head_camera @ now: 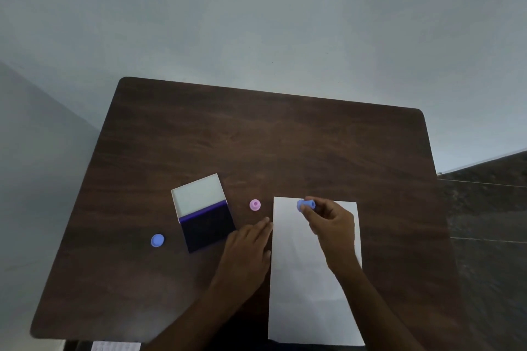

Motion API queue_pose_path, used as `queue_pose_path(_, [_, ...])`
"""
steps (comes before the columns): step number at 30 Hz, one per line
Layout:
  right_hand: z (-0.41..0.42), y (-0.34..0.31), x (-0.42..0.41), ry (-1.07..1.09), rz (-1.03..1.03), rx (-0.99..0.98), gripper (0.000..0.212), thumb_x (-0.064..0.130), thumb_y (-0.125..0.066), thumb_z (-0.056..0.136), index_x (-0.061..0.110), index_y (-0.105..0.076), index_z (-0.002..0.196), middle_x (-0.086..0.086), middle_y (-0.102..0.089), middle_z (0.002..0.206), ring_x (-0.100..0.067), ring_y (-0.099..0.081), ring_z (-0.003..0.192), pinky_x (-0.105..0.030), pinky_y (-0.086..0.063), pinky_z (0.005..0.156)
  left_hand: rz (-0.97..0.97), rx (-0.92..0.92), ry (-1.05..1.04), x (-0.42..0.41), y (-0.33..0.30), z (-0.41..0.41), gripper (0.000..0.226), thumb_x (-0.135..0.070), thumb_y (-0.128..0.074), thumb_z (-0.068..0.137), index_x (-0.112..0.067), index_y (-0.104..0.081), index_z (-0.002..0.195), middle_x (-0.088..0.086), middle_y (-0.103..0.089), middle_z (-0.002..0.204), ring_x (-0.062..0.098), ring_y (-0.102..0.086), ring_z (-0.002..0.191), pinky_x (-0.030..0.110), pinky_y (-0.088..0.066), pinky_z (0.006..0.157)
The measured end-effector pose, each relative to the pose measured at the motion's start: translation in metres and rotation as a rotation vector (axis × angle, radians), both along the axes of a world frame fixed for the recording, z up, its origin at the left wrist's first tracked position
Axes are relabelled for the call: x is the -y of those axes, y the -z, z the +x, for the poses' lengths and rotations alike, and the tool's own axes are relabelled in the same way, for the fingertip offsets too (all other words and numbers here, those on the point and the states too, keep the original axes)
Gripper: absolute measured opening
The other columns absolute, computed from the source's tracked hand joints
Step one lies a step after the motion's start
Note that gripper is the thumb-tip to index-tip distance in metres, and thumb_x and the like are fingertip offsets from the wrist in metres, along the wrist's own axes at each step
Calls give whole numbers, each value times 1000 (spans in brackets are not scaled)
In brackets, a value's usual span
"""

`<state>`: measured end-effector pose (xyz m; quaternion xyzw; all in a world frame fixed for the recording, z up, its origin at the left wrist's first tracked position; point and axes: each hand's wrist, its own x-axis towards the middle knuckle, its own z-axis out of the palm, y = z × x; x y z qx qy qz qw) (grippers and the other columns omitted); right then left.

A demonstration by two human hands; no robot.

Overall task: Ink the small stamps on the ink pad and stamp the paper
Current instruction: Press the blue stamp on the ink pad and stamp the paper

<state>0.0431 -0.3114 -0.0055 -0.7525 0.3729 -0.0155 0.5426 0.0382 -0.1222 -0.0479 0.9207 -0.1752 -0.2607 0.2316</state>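
A white sheet of paper (302, 288) lies on the dark wooden table (256, 137). My right hand (332, 226) pinches a small blue stamp (305, 205) over the paper's far end; whether it touches the sheet I cannot tell. My left hand (248, 245) lies flat on the table, fingers straight, fingertips at the paper's left edge. The open ink pad (209, 229), dark blue with a white lid (196, 195) folded back, sits left of that hand. A pink stamp (255, 205) stands between pad and paper. A blue cap or stamp (157, 240) lies left of the pad.
The table's far half holds nothing and meets a pale wall. A dark tiled floor (490, 236) shows to the right. A white printed sheet (115, 346) peeks out below the table's near edge.
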Motion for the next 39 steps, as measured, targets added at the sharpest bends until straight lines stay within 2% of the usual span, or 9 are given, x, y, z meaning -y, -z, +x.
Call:
queue_pose_path(2, [6,12,-2,-38,-123,-9,22,28,-77,77,20,-70,96,8,-71,88,-6,-66,74,-9,-50,65,56,45,30,9,3,2,61,-55,-33,94,-29,-24,148,-9,-35,153,12,-40,134,25,-13,113])
queue_pose_path(4, [12,20,-6,-93,-193,-38,22,29,-76,77,21,-68,97,11,-67,87,-4,-63,73,-5,-45,64,75,70,57,16,7,1,65,-59,-30,91,-29,-21,149,-8,-37,151,14,-44,131,31,-21,114])
queue_pose_path(8, [23,35,-13,-190,-268,-50,21,28,-76,78,17,-69,93,8,-65,83,-4,-58,66,-6,-41,63,92,91,85,22,14,3,70,-62,-29,91,-30,-13,150,-8,-34,153,14,-43,131,33,-24,114])
queue_pose_path(12, [30,45,-15,-254,-289,-34,21,27,-75,79,13,-70,94,1,-71,89,-2,-55,65,-1,-37,64,93,101,86,27,14,1,72,-64,-30,89,-28,-17,150,-5,-38,151,17,-45,130,33,-27,113])
queue_pose_path(19, [32,55,-14,-320,-257,-74,25,26,-75,79,10,-69,98,-6,-72,98,-7,-57,77,-5,-39,71,81,127,69,28,16,4,74,-67,-27,89,-28,-17,151,-6,-38,151,15,-45,131,32,-28,113])
queue_pose_path(24, [33,57,-16,-320,-249,-86,27,25,-74,80,9,-68,100,-8,-72,100,-11,-60,81,-21,-49,79,117,130,82,28,20,7,71,-65,-28,90,-28,-20,150,-6,-39,151,15,-44,131,32,-26,113])
queue_pose_path(29, [34,58,-16,-306,-236,-97,28,25,-73,81,9,-67,104,-8,-71,105,-15,-62,87,-24,-49,84,117,109,78,28,21,8,74,-67,-29,89,-29,-16,151,-6,-35,153,16,-40,135,31,-23,115])
queue_pose_path(33, [34,59,-18,-319,-229,-109,31,25,-74,81,7,-67,104,-10,-71,105,-21,-64,90,-34,-53,88,125,99,78,28,21,7,73,-65,-32,90,-28,-17,151,-4,-35,153,17,-39,135,32,-24,115])
queue_pose_path(39, [33,64,-20,-317,-253,-76,26,23,-75,79,6,-68,98,-10,-72,99,-11,-57,80,-20,-46,76,138,75,76,29,20,7,73,-65,-33,90,-28,-16,151,-4,-32,154,17,-35,138,32,-22,116])
